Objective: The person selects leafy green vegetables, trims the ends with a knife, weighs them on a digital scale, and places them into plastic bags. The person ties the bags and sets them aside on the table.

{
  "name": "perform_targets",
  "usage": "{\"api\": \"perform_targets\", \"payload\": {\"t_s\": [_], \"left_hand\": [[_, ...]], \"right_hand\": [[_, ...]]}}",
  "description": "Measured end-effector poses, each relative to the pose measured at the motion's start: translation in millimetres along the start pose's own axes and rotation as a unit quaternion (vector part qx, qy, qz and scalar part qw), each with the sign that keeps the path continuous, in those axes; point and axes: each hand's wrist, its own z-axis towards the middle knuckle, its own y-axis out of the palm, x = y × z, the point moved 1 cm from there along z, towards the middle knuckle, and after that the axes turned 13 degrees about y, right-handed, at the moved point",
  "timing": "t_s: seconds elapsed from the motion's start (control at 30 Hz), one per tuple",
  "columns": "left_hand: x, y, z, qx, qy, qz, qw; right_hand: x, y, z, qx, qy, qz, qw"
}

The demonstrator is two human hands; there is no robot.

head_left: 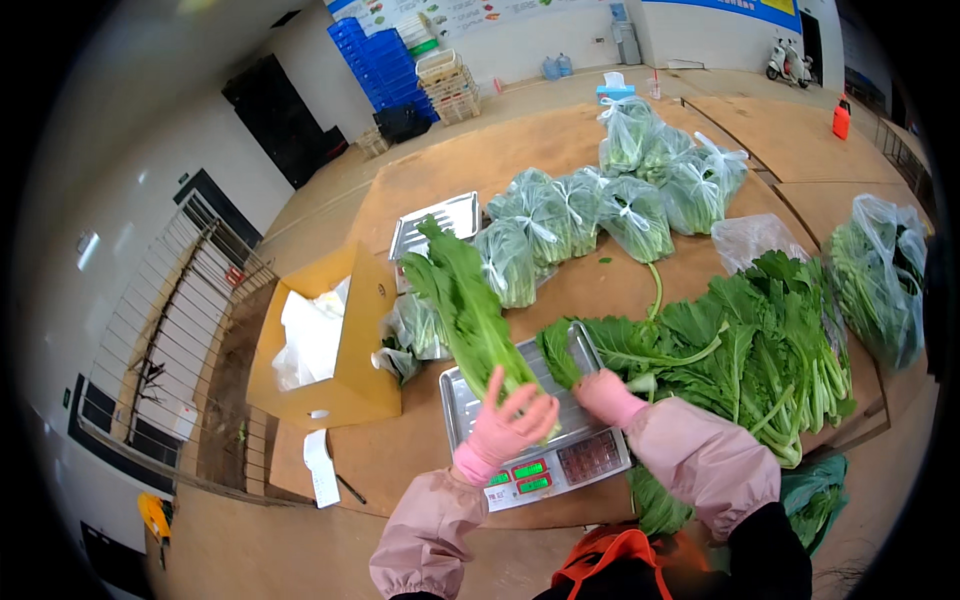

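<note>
In a pink glove, my left hand point(505, 425) is closed round the stalk end of a long bunch of leafy greens point(460, 300), which leans up and to the left over the metal tray of a digital scale point(510, 492). My right hand point(608, 398), gloved in pink too, is at the right side of the tray, its fingers curled round the lower end of a smaller leafy green stalk point(558, 355). A large heap of loose leafy greens point(750, 345) lies just right of that hand.
Several tied clear bags of greens point(635, 215) stand across the table behind the scale. To the left are a yellow box point(350, 400) holding white plastic, a paper slip point(320, 468) and a pen point(350, 490). A metal tray point(460, 215) lies farther back; a bulging bag point(875, 280) sits far right.
</note>
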Motion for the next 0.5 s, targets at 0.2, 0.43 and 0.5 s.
{"api": "perform_targets", "payload": {"t_s": [0.2,0.43,0.5], "left_hand": [[73,68,-69,-0.204,0.05,-0.163,0.964],[65,71,-63,-0.202,0.019,-0.226,0.953],[66,67,-67,-0.209,0.015,-0.241,0.948]], "right_hand": [[79,12,-24,0.005,0.14,-0.115,0.983],[91,11,-72,0.02,0.28,0.11,0.953],[79,-8,-88,0.043,0.295,0.158,0.942]]}}
